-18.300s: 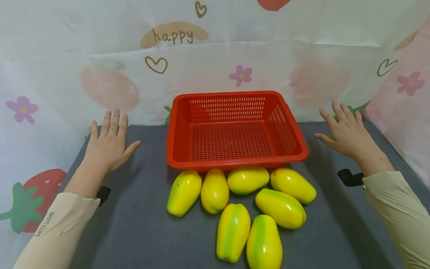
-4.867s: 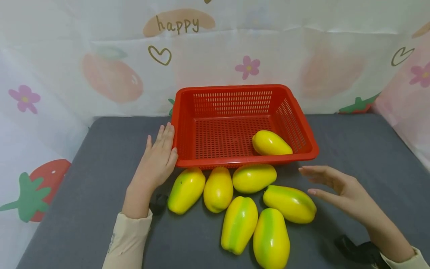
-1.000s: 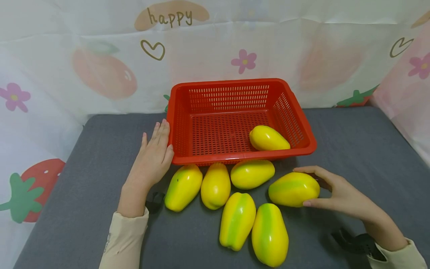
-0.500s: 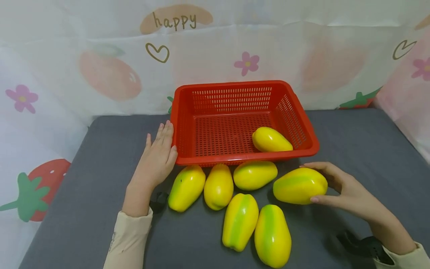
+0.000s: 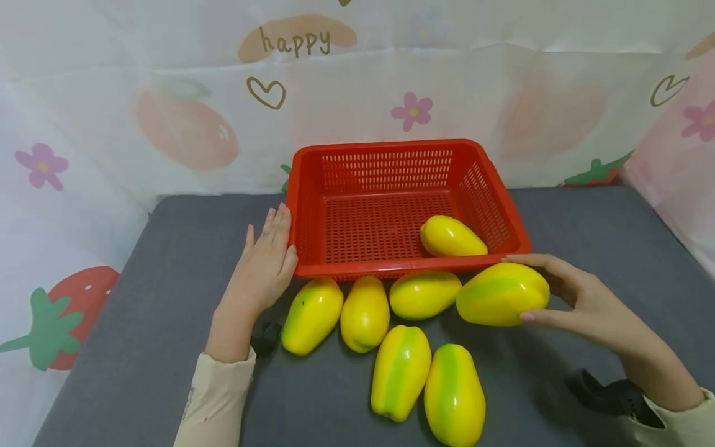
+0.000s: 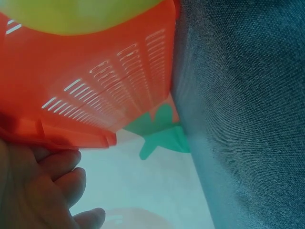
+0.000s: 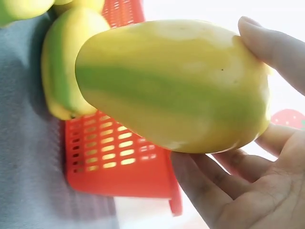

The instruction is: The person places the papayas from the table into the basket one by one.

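Observation:
My right hand (image 5: 586, 304) grips a yellow-green papaya (image 5: 501, 294) by its wide end, raised above the table. In the right wrist view the thumb and fingers hold that end of the papaya (image 7: 176, 86) from opposite sides. The red plastic basket (image 5: 385, 268) stands just behind it. Against the basket's left side rests my left hand (image 5: 257, 273), its fingers extended along the rim; the left wrist view has the fingers (image 6: 62, 183) beside the basket wall (image 6: 95, 81). One papaya (image 5: 451, 236) lies inside the basket, at its front right.
In front of the basket lie several more papayas, among them one by its front wall (image 5: 424, 295) and one nearest me (image 5: 454, 394). Grey cloth (image 5: 167, 310) covers the table. A printed curtain (image 5: 357, 93) hangs close behind the basket.
Since one second ago, my right hand has lifted the papaya off the table and toward the basket's front right corner. Earlier, another papaya came into the basket. The left hand stays at the rim.

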Action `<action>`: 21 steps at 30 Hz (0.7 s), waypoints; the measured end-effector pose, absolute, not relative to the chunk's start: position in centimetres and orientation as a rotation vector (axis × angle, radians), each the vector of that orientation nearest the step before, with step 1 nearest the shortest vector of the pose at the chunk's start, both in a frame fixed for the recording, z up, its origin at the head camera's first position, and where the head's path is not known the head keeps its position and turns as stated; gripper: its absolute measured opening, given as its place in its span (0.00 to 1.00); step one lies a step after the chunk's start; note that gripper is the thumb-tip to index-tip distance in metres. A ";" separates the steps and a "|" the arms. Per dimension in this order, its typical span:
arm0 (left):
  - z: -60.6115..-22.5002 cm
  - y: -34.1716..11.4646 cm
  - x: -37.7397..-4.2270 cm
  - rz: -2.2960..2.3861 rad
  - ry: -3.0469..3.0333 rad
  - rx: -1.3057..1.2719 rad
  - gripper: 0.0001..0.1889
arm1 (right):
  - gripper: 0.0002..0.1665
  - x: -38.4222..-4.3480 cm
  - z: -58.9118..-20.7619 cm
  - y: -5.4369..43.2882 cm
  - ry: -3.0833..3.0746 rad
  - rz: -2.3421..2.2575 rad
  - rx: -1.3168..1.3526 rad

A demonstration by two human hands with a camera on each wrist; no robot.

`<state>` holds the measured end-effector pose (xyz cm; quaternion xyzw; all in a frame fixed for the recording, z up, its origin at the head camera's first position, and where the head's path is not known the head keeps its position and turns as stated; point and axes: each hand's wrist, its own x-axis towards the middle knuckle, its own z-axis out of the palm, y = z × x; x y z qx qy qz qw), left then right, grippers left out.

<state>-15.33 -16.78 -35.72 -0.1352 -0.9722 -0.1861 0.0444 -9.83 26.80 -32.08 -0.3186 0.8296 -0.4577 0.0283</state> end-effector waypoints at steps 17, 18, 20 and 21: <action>-35.6 -16.6 -15.3 -0.552 -2.965 -0.411 0.32 | 0.41 -11.4 -28.3 25.0 2.553 -1.446 -1.052; -35.6 -16.6 -15.2 -0.550 -2.966 -0.411 0.32 | 0.41 -11.5 -28.1 24.8 2.567 -1.438 -1.023; -35.6 -16.7 -15.2 -0.548 -2.968 -0.410 0.32 | 0.40 -11.8 -27.8 24.4 2.589 -1.427 -0.988; -35.6 -16.7 -15.2 -0.546 -2.969 -0.410 0.32 | 0.40 -12.0 -27.7 24.3 2.594 -1.427 -0.970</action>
